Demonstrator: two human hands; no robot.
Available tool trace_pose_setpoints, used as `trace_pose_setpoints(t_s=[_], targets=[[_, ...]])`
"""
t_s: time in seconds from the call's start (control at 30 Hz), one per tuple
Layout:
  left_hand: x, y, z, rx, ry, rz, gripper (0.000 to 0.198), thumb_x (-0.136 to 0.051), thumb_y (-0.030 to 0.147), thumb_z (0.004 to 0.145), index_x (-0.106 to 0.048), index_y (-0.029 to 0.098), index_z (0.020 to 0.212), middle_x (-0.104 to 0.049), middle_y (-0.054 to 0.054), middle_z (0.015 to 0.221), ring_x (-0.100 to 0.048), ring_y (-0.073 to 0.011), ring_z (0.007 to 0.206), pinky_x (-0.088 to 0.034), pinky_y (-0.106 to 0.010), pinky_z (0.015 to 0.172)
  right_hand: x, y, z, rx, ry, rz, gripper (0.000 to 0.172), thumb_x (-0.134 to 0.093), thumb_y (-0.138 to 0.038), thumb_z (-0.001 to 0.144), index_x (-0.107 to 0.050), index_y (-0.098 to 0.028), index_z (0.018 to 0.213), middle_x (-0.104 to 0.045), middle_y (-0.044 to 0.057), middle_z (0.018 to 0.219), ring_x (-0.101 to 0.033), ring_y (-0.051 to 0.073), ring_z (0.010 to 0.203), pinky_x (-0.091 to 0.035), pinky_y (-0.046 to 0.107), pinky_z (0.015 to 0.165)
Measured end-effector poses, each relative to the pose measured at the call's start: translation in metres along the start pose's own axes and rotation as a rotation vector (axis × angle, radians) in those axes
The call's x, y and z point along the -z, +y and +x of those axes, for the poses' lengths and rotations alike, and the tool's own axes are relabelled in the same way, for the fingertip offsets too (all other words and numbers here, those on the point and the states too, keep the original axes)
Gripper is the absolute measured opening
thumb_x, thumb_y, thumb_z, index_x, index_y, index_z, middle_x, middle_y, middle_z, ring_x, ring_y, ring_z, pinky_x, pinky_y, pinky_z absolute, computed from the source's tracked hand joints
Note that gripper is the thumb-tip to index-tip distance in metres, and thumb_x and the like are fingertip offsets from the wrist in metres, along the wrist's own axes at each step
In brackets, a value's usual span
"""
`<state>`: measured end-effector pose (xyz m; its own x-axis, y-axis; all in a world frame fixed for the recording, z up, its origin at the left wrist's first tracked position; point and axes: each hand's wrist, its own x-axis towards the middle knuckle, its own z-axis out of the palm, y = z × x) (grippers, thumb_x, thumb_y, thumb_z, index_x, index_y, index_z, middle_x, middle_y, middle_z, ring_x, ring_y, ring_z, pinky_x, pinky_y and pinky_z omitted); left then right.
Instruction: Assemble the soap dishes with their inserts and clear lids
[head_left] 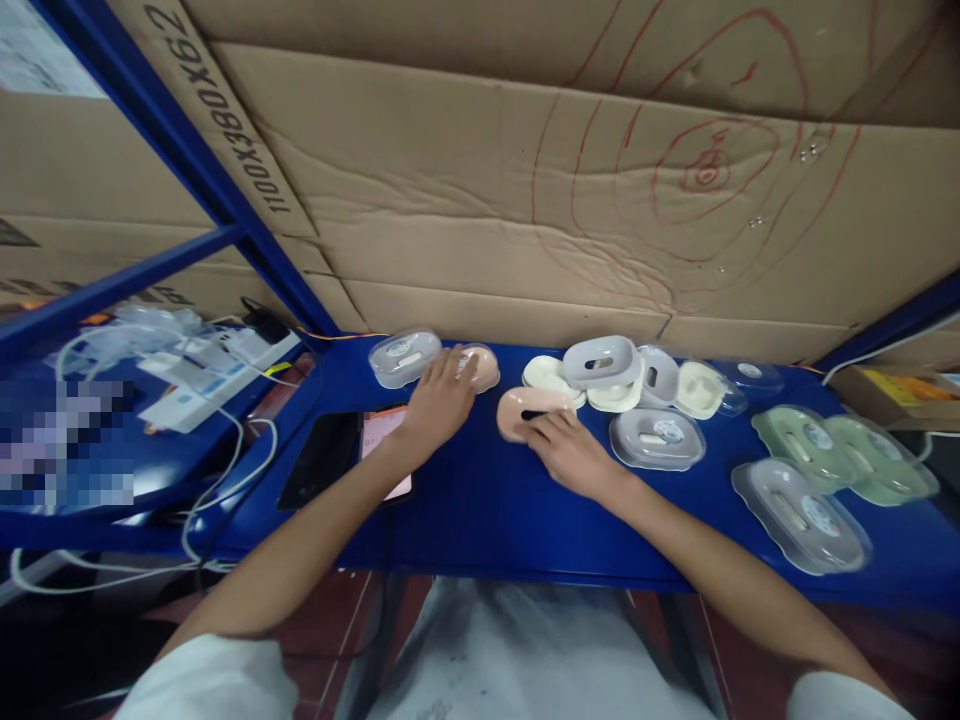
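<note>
My left hand (439,400) lies over a peach soap dish (486,368) with a clear lid, its fingers curled on the left side and hiding part of it. Just right of that, a peach oval soap dish tray (514,412) with a dark slot is pinched at its near edge by my right hand (566,450). The thumb of the right hand is partly hidden. Close by on the right are cream trays (546,376) and a grey slotted tray (600,362) lying on top of another cream piece.
The blue table (480,520) holds grey (658,438) and green (806,445) lidded dishes on the right and another grey one (406,358) at the back left. Two phones, one black (319,462), one lit (382,440), lie left. Cables, a power strip (217,385) and cardboard (450,180) border the workspace.
</note>
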<state>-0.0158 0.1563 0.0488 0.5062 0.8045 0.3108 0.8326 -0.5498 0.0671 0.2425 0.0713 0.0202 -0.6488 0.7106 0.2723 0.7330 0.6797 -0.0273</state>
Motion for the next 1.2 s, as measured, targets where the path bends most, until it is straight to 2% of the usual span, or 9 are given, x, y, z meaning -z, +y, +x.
trace_pose_setpoints(t_s=[0.2, 0.37, 0.47, 0.63, 0.73, 0.87, 1.0, 1.07, 1.2], targets=[[-0.022, 0.026, 0.039, -0.398, -0.212, -0.191, 0.052, -0.044, 0.008, 0.101, -0.055, 0.016, 0.151, -0.053, -0.015, 0.163, -0.047, -0.0255, 0.154, -0.039, -0.046, 0.126, 0.016, -0.019, -0.039, 0.15, 0.187, 0.107, 0.041, -0.054, -0.02, 0.106, -0.063, -0.015, 0.146, -0.075, 0.015, 0.12, -0.067, 0.03, 0.129, -0.058, 0.048, 0.11], [-0.015, 0.017, 0.031, -0.447, -0.276, -0.294, 0.028, -0.057, 0.013, 0.099, -0.07, 0.015, 0.124, -0.073, -0.015, 0.129, -0.068, -0.0268, 0.124, -0.05, -0.043, 0.111, 0.026, -0.019, -0.044, -0.019, 0.417, 0.261, 0.058, -0.055, -0.02, 0.107, -0.046, -0.03, 0.163, -0.074, 0.01, 0.132, -0.066, 0.027, 0.133, -0.058, 0.046, 0.112], [-0.005, 0.009, 0.011, -0.439, -0.313, -0.359, 0.016, -0.065, 0.014, 0.097, -0.071, 0.017, 0.112, -0.075, -0.012, 0.113, -0.071, -0.0268, 0.111, -0.054, -0.04, 0.101, 0.025, -0.014, -0.04, -0.142, 0.493, 0.257, 0.053, -0.056, -0.022, 0.107, -0.053, -0.032, 0.159, -0.074, 0.009, 0.132, -0.07, 0.028, 0.126, -0.058, 0.047, 0.11], [0.004, 0.0, -0.009, -0.426, -0.365, -0.478, 0.007, -0.067, 0.013, 0.097, -0.069, 0.019, 0.1, -0.076, -0.004, 0.101, -0.074, -0.0184, 0.094, -0.056, -0.029, 0.087, 0.013, -0.007, -0.034, -0.197, 0.41, 0.162, 0.037, -0.056, -0.025, 0.108, -0.067, -0.025, 0.144, -0.077, 0.011, 0.123, -0.071, 0.029, 0.118, -0.057, 0.048, 0.103], [0.007, -0.003, -0.011, -0.411, -0.34, -0.506, 0.011, -0.071, 0.02, 0.096, -0.068, 0.02, 0.106, -0.074, -0.005, 0.108, -0.072, -0.0207, 0.1, -0.057, -0.033, 0.092, 0.006, -0.008, -0.033, -0.207, 0.349, 0.145, 0.037, -0.054, -0.026, 0.109, -0.068, -0.025, 0.143, -0.076, 0.011, 0.125, -0.07, 0.029, 0.118, -0.056, 0.049, 0.104], [0.006, -0.004, -0.015, -0.331, -0.238, -0.522, 0.048, -0.081, 0.028, 0.09, -0.063, 0.022, 0.135, -0.063, -0.012, 0.139, -0.06, -0.0305, 0.135, -0.049, -0.047, 0.117, 0.002, -0.015, -0.028, -0.144, 0.327, 0.149, 0.038, -0.055, -0.023, 0.108, -0.066, -0.025, 0.145, -0.075, 0.012, 0.133, -0.067, 0.029, 0.128, -0.054, 0.051, 0.108], [-0.002, -0.006, -0.024, -0.335, -0.296, -0.556, 0.095, -0.089, 0.037, 0.083, -0.039, 0.031, 0.164, -0.042, -0.013, 0.166, -0.045, -0.0343, 0.154, -0.043, -0.05, 0.126, 0.002, -0.024, -0.02, -0.07, 0.279, 0.224, 0.048, -0.051, -0.021, 0.11, -0.053, -0.024, 0.158, -0.072, 0.012, 0.139, -0.065, 0.026, 0.134, -0.055, 0.047, 0.112], [-0.006, -0.007, -0.027, -0.352, -0.31, -0.547, 0.092, -0.087, 0.036, 0.086, -0.039, 0.033, 0.165, -0.04, -0.012, 0.169, -0.044, -0.0344, 0.155, -0.043, -0.05, 0.126, 0.003, -0.026, -0.018, -0.014, 0.226, 0.266, 0.055, -0.049, -0.021, 0.111, -0.042, -0.025, 0.165, -0.069, 0.011, 0.144, -0.062, 0.024, 0.139, -0.053, 0.046, 0.116], [-0.008, -0.009, -0.03, -0.352, -0.248, -0.483, 0.066, -0.086, 0.034, 0.089, -0.06, 0.028, 0.149, -0.047, -0.014, 0.163, -0.046, -0.0372, 0.153, -0.046, -0.054, 0.123, 0.002, -0.024, -0.02, 0.022, 0.143, 0.224, 0.059, -0.051, -0.025, 0.111, -0.035, -0.026, 0.168, -0.063, 0.009, 0.154, -0.056, 0.024, 0.146, -0.045, 0.052, 0.125]])
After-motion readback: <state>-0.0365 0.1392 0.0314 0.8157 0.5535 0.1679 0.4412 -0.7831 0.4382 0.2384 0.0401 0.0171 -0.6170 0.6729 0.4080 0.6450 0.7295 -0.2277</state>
